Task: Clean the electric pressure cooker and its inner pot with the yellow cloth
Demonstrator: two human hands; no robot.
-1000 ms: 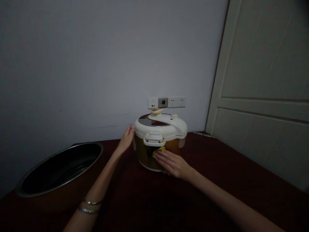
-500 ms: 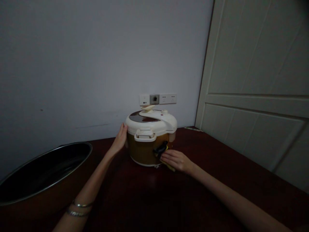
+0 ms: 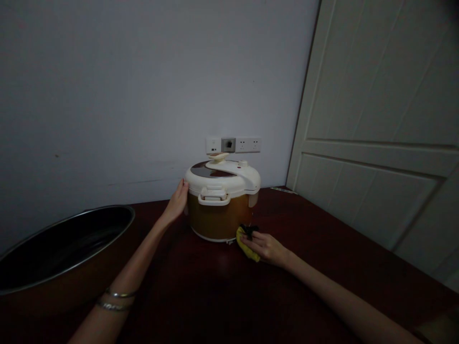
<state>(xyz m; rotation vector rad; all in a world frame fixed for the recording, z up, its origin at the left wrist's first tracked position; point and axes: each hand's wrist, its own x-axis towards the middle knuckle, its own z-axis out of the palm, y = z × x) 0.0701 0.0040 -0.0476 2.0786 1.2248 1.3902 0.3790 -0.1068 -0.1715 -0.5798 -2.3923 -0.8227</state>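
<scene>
A white and golden-brown electric pressure cooker (image 3: 218, 215) stands upright on the dark red table, its lid on. My left hand (image 3: 176, 200) lies against the cooker's left side with its fingers stretched out; part of them is hidden behind the rim. In my right hand (image 3: 267, 247) is a bunched yellow and black cloth (image 3: 247, 246), pinched between the fingers. The cloth is low at the cooker's front right, close to the base. Whether it touches the cooker's wall, I cannot tell.
At the left is a large dark pan (image 3: 68, 243) with a metal rim. Wall sockets (image 3: 247, 145) sit behind the cooker. A white panelled door (image 3: 373, 167) stands along the right side. A thin printed strip (image 3: 283, 190) lies at the table's back edge.
My right hand has moved slightly down and right from the cooker's front, bringing the cloth with it; more of its yellow side shows. My left hand stays against the cooker. The view has shifted slightly.
</scene>
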